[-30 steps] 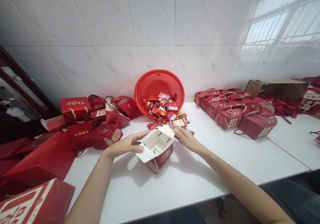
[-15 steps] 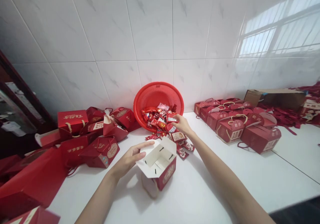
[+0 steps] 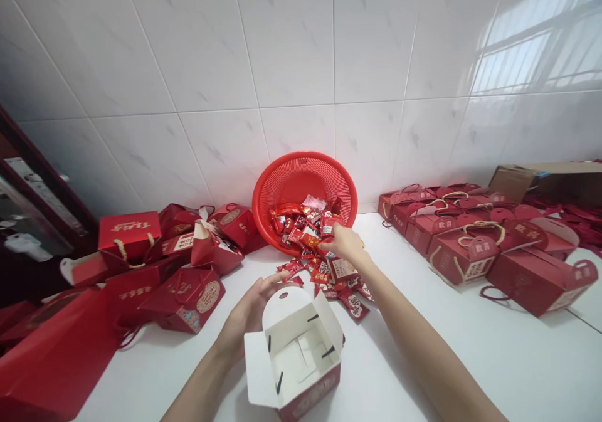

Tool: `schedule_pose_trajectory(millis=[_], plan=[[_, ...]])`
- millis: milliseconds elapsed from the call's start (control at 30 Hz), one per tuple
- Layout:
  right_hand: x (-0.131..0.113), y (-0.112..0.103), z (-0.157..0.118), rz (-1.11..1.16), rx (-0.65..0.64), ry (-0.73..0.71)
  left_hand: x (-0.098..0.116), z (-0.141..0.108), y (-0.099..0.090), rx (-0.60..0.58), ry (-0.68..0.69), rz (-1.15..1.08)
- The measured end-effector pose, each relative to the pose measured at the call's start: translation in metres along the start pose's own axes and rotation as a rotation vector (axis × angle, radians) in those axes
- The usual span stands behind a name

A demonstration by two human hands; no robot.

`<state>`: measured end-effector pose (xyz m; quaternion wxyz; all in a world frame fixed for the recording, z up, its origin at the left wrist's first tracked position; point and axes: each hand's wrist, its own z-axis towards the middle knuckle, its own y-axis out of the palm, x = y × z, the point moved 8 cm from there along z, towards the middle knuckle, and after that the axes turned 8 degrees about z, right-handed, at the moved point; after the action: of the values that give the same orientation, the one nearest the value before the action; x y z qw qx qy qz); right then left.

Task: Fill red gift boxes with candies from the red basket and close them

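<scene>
An open red gift box [image 3: 316, 397], white inside, stands in front of me with its flaps spread. Dark ties poke through its inner walls, and no sweets show in it. My left hand [image 3: 251, 312] lies at the box's far left, fingers stretched along the rounded flap; whether they touch it I cannot tell. At the front of the red plastic basket [image 3: 305, 174], my right hand [image 3: 347, 244] has its fingers closed on a wrapped candy among the wrapped candies [image 3: 310, 234]. Its fingertips partly cover that candy. More packets [image 3: 352, 303] spill onto the table below the basket.
Several red gift boxes [image 3: 181, 296] are heaped on the left. Rows of closed red boxes [image 3: 463, 253] with cord handles stand on the right. Behind them a cardboard carton [image 3: 512, 182] holds dark red material. A tiled wall [image 3: 296, 52] bounds the white table [image 3: 418, 312].
The box has turned and sits lower in view, nearer me. My right hand has shifted slightly lower among the candies. My left hand keeps its fingers stretched. The whole view has shifted a little.
</scene>
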<state>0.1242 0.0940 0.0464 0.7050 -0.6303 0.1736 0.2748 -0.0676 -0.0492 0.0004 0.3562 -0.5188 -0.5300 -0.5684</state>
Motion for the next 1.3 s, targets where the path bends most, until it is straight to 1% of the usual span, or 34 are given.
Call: schedule_pose_trajectory(millis=[67,167,200,267,333,433,567,667,733,833,933,1033,1200,1267,1300], plan=[[-0.002,0.007,-0.005,-0.130,-0.045,0.025,-0.005,0.006,-0.010,0.135,-0.018,0.026],[-0.005,0.014,-0.009,-0.178,-0.060,0.017,-0.007,0.015,-0.030,0.338,0.064,0.190],[-0.006,0.016,-0.010,-0.182,-0.060,0.014,-0.007,0.017,-0.035,0.383,0.099,0.260],[-0.005,0.018,-0.011,-0.189,-0.056,0.010,-0.007,0.020,-0.040,0.426,0.145,0.386],[-0.004,0.019,-0.010,-0.187,-0.050,0.010,-0.009,0.024,-0.041,0.419,0.160,0.474],[-0.003,0.017,-0.009,-0.166,-0.045,0.012,-0.009,0.031,-0.037,0.343,0.184,0.584],[0.000,0.004,-0.005,-0.104,-0.029,0.014,-0.007,0.042,-0.031,0.255,0.269,0.728],[0.001,-0.004,-0.007,-0.081,-0.009,0.004,-0.012,0.053,-0.030,0.210,0.317,0.746],[0.001,-0.001,-0.012,-0.088,-0.005,-0.003,-0.016,0.062,-0.031,0.215,0.330,0.743],[0.000,0.013,-0.018,-0.095,0.013,0.004,-0.022,0.074,-0.032,0.249,0.291,0.767],[-0.003,0.022,-0.021,-0.046,0.058,0.018,-0.022,0.078,-0.029,0.263,0.271,0.782],[-0.004,0.016,-0.019,0.073,0.103,0.021,-0.018,0.074,-0.027,0.264,0.281,0.773],[0.005,-0.017,-0.019,0.414,0.182,-0.018,-0.014,0.064,-0.019,0.263,0.313,0.744],[0.010,-0.022,-0.025,0.569,0.172,-0.032,-0.012,0.063,-0.011,0.251,0.336,0.718],[0.012,-0.020,-0.029,0.641,0.156,-0.035,-0.011,0.064,-0.008,0.241,0.341,0.684]])
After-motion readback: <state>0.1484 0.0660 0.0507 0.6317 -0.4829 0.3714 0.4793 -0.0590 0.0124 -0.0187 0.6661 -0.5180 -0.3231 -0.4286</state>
